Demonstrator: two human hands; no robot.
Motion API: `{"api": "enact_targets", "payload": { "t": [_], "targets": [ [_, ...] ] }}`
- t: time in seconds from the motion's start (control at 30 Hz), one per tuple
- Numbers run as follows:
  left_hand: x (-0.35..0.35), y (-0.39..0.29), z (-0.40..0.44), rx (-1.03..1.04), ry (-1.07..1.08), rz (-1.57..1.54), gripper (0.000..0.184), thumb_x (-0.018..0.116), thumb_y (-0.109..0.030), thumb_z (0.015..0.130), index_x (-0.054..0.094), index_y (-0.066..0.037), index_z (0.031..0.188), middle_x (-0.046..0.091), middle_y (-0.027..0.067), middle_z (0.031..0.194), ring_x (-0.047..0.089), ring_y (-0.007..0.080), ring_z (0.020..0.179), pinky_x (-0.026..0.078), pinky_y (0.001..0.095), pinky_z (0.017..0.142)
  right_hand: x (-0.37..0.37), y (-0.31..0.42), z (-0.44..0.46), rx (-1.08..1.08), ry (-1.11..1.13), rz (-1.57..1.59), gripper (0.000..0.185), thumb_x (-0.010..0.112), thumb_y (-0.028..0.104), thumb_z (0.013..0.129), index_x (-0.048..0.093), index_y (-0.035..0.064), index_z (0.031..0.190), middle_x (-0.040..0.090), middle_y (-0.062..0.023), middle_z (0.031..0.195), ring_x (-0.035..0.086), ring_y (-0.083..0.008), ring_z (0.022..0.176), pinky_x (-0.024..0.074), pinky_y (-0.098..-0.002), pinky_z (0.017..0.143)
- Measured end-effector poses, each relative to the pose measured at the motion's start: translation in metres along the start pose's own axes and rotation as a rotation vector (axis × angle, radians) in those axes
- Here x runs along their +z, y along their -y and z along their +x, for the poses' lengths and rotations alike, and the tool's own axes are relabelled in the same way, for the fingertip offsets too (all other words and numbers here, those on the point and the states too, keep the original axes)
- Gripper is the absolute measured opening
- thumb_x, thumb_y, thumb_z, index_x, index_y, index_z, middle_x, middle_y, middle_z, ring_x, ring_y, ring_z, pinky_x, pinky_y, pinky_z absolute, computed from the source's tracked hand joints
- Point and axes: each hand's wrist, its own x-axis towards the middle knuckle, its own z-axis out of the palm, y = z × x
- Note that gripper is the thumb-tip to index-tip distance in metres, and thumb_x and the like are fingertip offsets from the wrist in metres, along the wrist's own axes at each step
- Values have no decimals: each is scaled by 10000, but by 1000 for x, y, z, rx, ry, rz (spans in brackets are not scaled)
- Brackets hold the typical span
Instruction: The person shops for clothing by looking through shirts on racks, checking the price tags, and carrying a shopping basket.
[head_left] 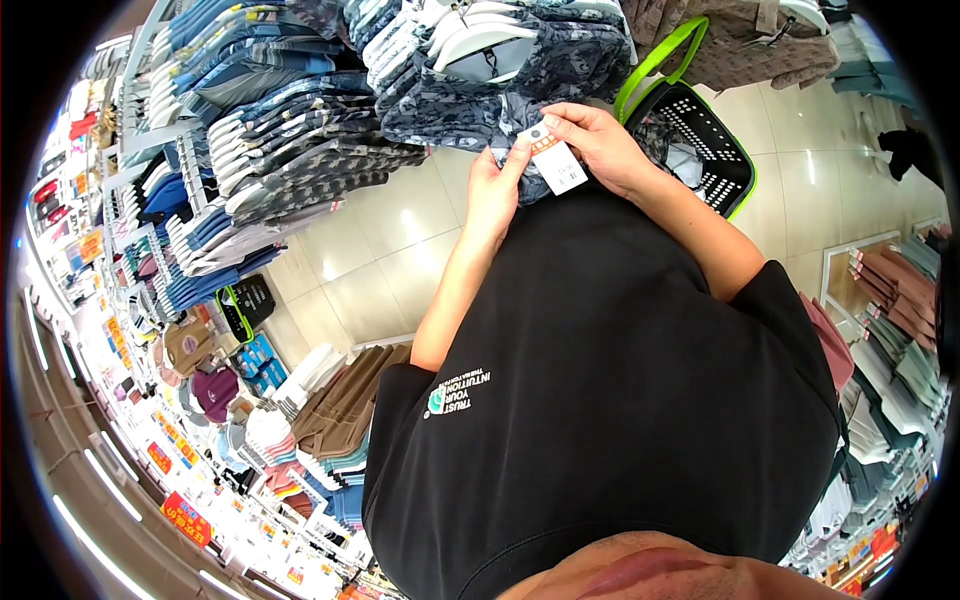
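Observation:
A white and orange price tag (pixel 556 165) is pinched between my two hands, in front of a dark patterned shirt (pixel 450 112) on a white hanger. My left hand (pixel 498 180) has thumb and fingers closed at the tag's left edge, by the shirt's fabric. My right hand (pixel 597 140) holds the tag's upper right corner, its thumb at the dark round hole. Just right of that hand is a black basket (pixel 715 145) with a green rim and raised green handle, with dark and light cloth inside.
More shirts on hangers (pixel 300 140) fill the rack at the upper left, and brown garments (pixel 735 45) hang at the upper right. Another green and black basket (pixel 245 307) stands on the tiled floor (pixel 380 260). Folded clothes (pixel 350 405) and caps lie at the lower left.

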Motion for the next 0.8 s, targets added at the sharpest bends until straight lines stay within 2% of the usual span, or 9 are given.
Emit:
{"api": "enact_targets", "payload": {
  "t": [0.37,0.8],
  "targets": [
    [-1,4,6,-13,-2,-14,336,595,-270,965,593,18,1137,656,81,1080,607,116,965,463,260,876,-3,0,3,11,-13,-3,307,582,206,966,597,-4,1189,664,-22,995,622,-70,871,508,-228,765],
    [3,-1,10,-18,7,11,315,591,-257,967,600,12,1130,657,68,1071,595,109,970,448,261,888,-7,0,8,-16,-22,1,279,607,205,953,617,-1,1141,672,-30,963,631,-76,841,518,-232,737]
  ]
}}
